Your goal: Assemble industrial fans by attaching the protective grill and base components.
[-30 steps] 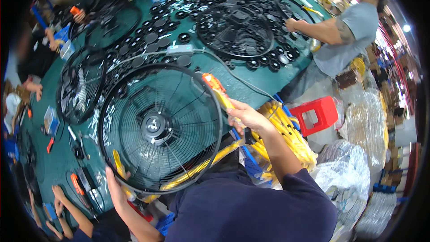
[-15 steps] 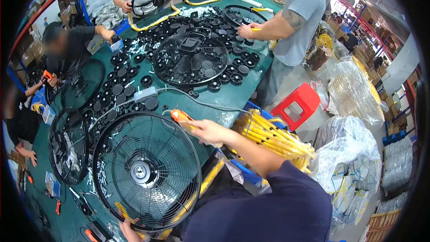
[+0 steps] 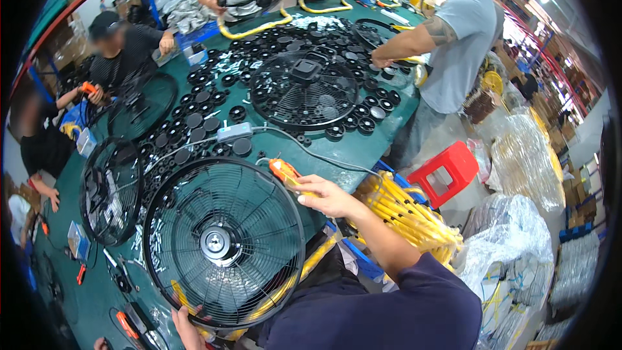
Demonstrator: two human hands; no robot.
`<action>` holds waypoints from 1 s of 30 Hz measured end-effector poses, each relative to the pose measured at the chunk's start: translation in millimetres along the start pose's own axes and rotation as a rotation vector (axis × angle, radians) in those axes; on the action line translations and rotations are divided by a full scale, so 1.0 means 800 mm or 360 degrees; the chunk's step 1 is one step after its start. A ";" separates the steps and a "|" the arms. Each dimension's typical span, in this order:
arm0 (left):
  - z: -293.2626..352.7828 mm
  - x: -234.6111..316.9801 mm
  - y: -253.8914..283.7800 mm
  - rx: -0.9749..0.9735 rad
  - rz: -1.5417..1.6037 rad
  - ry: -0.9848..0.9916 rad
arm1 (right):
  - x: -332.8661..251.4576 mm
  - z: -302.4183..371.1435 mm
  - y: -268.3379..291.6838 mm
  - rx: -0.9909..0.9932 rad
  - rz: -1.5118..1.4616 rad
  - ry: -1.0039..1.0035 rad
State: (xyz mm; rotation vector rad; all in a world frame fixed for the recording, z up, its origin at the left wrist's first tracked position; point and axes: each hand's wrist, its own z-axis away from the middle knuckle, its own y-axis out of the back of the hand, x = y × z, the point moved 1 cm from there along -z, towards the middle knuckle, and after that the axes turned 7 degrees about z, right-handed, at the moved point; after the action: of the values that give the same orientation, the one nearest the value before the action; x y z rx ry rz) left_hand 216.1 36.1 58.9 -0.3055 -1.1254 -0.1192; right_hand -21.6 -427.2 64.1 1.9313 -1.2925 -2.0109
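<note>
In front of me a round black fan (image 3: 253,220) with a wire grille and a silver hub stands tilted at the table's near edge. Part of a yellow tube frame (image 3: 310,264) shows behind it. My left hand (image 3: 186,329), cut off by the lower edge, is closed on the fan's lower rim; its fingers are partly hidden. My right hand (image 3: 329,198) is wrapped round an orange and yellow corded electric screwdriver (image 3: 285,172), held just beyond the fan's upper right rim. The screwdriver points away from the hub.
Black fans (image 3: 304,87) and piles of round black caps (image 3: 194,120) cover much of the green table (image 3: 330,152). A grey inline box (image 3: 234,132) sits on a cable. Yellow tubes (image 3: 408,210) and a red stool (image 3: 447,172) stand right. Co-workers (image 3: 116,48) surround the table.
My view has swung slightly, so the scene sits further right. My hands keep their holds on the fan and screwdriver. The grey-shirted co-worker's hand has moved down toward the black caps.
</note>
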 end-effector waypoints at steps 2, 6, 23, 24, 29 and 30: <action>0.009 0.006 0.001 -0.0067 -0.0105 0.0029 | 0.010 -0.004 -0.015 0.0116 0.0072 0.0001; 0.022 0.005 0.013 -0.0191 -0.0205 -0.0050 | -0.022 0.013 0.001 0.0076 0.0216 -0.0262; -0.107 0.020 0.085 0.0353 -0.0524 -0.0434 | -0.028 -0.035 -0.006 0.0274 0.0051 -0.0224; -0.118 0.023 0.082 0.0394 -0.0646 -0.0457 | -0.040 -0.040 -0.012 0.0216 0.0125 -0.0196; -0.177 0.040 0.056 0.0429 -0.1185 -0.0815 | -0.047 -0.044 -0.029 0.0165 0.0391 0.0061; -0.184 0.045 0.049 0.0427 -0.1386 -0.0841 | -0.048 -0.040 -0.029 0.0176 0.0389 0.0057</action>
State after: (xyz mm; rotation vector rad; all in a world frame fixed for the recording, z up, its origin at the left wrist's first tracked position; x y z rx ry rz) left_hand 369.0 31.4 26.5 0.4404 -1.7202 -0.6783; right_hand 25.0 -406.6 85.4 1.7421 -1.5746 -1.8156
